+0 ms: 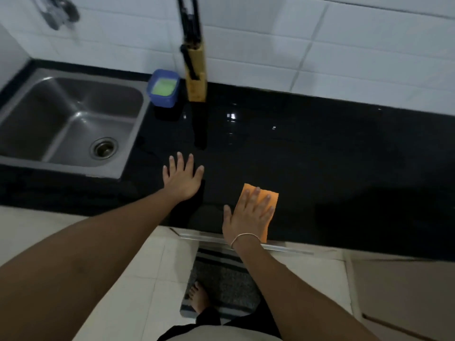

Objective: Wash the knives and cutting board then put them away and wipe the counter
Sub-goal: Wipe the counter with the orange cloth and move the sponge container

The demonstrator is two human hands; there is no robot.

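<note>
My right hand (pixel 250 215) lies flat, fingers straight, on an orange cloth (pixel 269 196) near the front edge of the glossy black counter (pixel 344 156). My left hand (pixel 183 178) rests flat on the bare counter with fingers spread, a little left of the cloth. A wooden knife block (pixel 195 70) with black-handled knives stands at the back against the tiled wall. No cutting board is in view.
A steel sink (pixel 69 121) with a drain is set into the counter at left. A blue tub (pixel 163 88) of green soap sits between sink and knife block. A tap (pixel 59 13) hangs on the wall. A grey mat (pixel 221 281) lies under my foot.
</note>
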